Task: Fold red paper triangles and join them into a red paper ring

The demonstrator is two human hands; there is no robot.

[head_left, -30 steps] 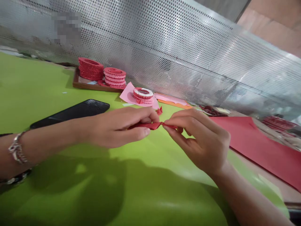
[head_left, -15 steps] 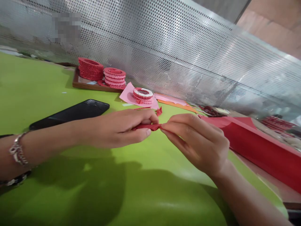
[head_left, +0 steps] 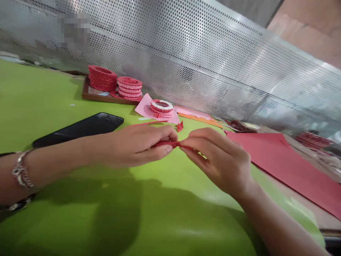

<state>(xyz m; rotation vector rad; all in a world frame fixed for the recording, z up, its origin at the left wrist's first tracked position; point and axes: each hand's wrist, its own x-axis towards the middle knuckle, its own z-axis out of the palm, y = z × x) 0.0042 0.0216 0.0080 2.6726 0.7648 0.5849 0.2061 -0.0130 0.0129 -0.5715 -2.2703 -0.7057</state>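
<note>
Head view: folded red paper piece (head_left: 174, 144) pinched between both hands, on the near side of the pink sheet (head_left: 144, 107); can't tell if it touches the table (head_left: 170, 213). Left hand (head_left: 138, 144) clamped on it, thumb in front, fingers behind. Right hand (head_left: 223, 160) pinches the other end, thumb and fingers closed on it; fingertips of the two hands near each other. Small folded red bit (head_left: 180, 126) just off the pink sheet's near right corner. Thin red strips (head_left: 149, 123) near side of pink sheet, partly hidden by left hand. White-topped ring stack (head_left: 162, 112) on pink sheet. Black object (head_left: 80, 129) left of pink sheet, nearer side. Brown tray (head_left: 112, 100) left of and behind pink sheet, holding red ring stack (head_left: 102, 82) and pink-and-red ring stack (head_left: 130, 91). Orange strip (head_left: 204, 120) right of pink sheet. Large red sheet (head_left: 287, 160) farther right. Perforated metal panel (head_left: 186, 42) behind pink sheet.
</note>
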